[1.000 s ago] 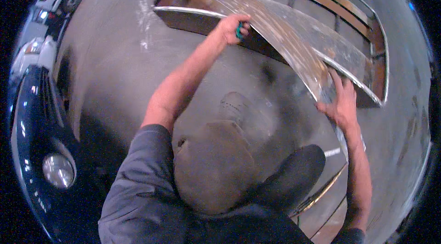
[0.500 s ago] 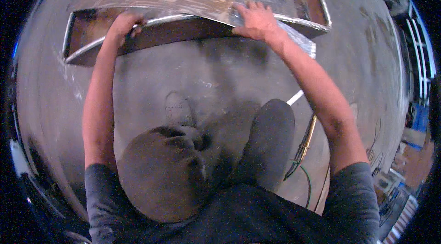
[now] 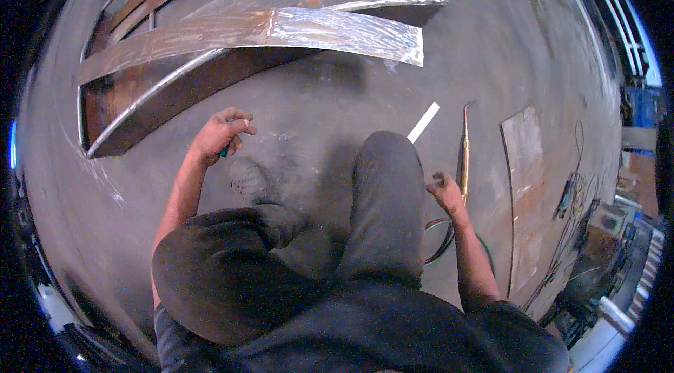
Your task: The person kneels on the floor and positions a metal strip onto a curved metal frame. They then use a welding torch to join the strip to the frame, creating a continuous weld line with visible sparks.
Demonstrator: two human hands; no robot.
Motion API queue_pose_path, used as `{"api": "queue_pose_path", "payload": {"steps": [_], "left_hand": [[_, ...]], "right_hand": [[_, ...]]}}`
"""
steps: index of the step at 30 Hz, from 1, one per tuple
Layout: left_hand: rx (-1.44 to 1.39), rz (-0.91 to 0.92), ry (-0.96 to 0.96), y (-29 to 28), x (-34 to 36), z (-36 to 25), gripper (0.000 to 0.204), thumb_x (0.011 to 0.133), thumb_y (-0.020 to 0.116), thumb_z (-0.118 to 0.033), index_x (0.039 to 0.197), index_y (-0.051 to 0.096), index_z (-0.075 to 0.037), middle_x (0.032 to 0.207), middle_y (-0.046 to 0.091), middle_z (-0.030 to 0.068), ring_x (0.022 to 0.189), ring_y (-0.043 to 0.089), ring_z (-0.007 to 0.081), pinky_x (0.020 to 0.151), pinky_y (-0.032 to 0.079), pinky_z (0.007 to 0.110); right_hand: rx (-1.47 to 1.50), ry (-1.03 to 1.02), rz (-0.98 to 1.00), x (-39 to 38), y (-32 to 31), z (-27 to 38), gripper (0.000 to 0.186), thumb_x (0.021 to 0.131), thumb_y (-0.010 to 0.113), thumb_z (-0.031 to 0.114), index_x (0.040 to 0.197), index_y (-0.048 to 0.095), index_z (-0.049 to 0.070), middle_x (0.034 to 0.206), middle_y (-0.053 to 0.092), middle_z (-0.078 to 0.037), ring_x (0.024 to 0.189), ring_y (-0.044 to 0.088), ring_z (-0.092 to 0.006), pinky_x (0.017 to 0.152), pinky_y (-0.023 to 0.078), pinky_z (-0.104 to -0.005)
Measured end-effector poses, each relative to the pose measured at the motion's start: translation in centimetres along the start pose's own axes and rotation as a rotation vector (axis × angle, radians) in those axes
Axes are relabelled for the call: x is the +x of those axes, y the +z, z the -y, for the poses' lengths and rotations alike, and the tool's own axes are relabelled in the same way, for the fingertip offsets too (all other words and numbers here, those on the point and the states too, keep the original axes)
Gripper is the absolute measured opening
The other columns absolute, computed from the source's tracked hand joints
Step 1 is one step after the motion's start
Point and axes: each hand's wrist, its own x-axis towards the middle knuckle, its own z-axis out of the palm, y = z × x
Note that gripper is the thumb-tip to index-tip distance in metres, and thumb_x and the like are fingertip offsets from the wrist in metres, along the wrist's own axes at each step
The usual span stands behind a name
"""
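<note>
My left hand (image 3: 223, 136) is in the air in front of a welded metal frame (image 3: 151, 110), fingers curled round a small dark green object (image 3: 224, 152), mostly hidden in the palm. Above the floor right of my knee, my right hand (image 3: 445, 192) has its fingers loosely bent and apart, with nothing seen in them. Beside it lies a brass cutting torch (image 3: 465, 155) with a bent tip and hoses. A curved sheet-metal strip (image 3: 316, 28), rusty brown at left and bright at right, rests across the frame, its right end jutting past the near edge. Neither hand touches it.
A short white strip (image 3: 423, 122) lies beyond my right knee. Farther right is a long flat metal plate (image 3: 523, 197), with cables (image 3: 572, 197) beside it. Equipment and boxes (image 3: 611, 225) stand at the right rim.
Both hands have let go of the strip and drawn back toward me, the right one down beside the torch. My view has turned, so the frame sits farther left and tilted.
</note>
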Motion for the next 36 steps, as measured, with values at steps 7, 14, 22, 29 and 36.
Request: {"api": "queue_pose_path", "payload": {"steps": [7, 14, 22, 29, 36], "left_hand": [[0.387, 0.034, 0.013, 0.2, -5.4, -14.6, 0.043, 0.098, 0.063, -0.02, 0.135, 0.06, 0.002, 0.106, 0.077, 0.0129, 0.067, 0.065, 0.0136, 0.05, 0.049, 0.027], [0.854, 0.046, 0.061, 2.5, -1.6, -23.8, 0.032, 0.101, 0.061, -0.022, 0.126, 0.068, -0.002, 0.098, 0.076, 0.0097, 0.067, 0.068, 0.0139, 0.054, 0.053, 0.032], [0.715, 0.288, 0.017, 6.6, 7.2, -13.8, 0.037, 0.102, 0.062, -0.036, 0.088, 0.073, -0.004, 0.07, 0.067, 0.0067, 0.058, 0.06, 0.0174, 0.056, 0.049, 0.04], [-0.459, -0.187, 0.09, 15.7, 13.1, -10.9, 0.031, 0.107, 0.067, -0.028, 0.119, 0.067, 0.001, 0.098, 0.076, 0.0146, 0.065, 0.062, 0.015, 0.05, 0.049, 0.028], [-0.757, -0.35, 0.088, 16.4, 15.4, -11.3, 0.026, 0.103, 0.074, -0.029, 0.112, 0.068, -0.005, 0.09, 0.074, 0.0147, 0.058, 0.056, 0.0159, 0.05, 0.047, 0.032]], "right_hand": [[-0.204, 0.068, 0.021, 3.8, 7.0, -7.8, 0.046, 0.09, 0.072, 0.033, 0.115, 0.07, -0.006, 0.107, 0.075, -0.03, 0.101, 0.072, -0.0465, 0.089, 0.058, -0.0501], [-0.484, -0.168, 0.053, 14.7, 9.4, -23.9, 0.025, 0.088, 0.08, 0.032, 0.091, 0.08, 0.007, 0.083, 0.074, -0.017, 0.08, 0.074, -0.0346, 0.077, 0.062, -0.0442], [-0.877, -0.584, 0.458, 16.9, 9.9, -19.8, 0.042, 0.095, 0.069, 0.044, 0.072, 0.077, 0.01, 0.076, 0.076, -0.008, 0.071, 0.075, -0.0269, 0.063, 0.059, -0.0411], [-0.37, -0.564, 0.374, 16.1, 7.6, -23.5, 0.027, 0.094, 0.067, 0.027, 0.075, 0.068, 0.008, 0.063, 0.066, -0.011, 0.057, 0.07, -0.0286, 0.051, 0.054, -0.0421], [0.183, -0.314, 0.433, 16.9, 7.0, -22.4, 0.025, 0.095, 0.067, 0.023, 0.082, 0.069, 0.002, 0.067, 0.07, -0.016, 0.058, 0.073, -0.0298, 0.051, 0.056, -0.0445]]}}
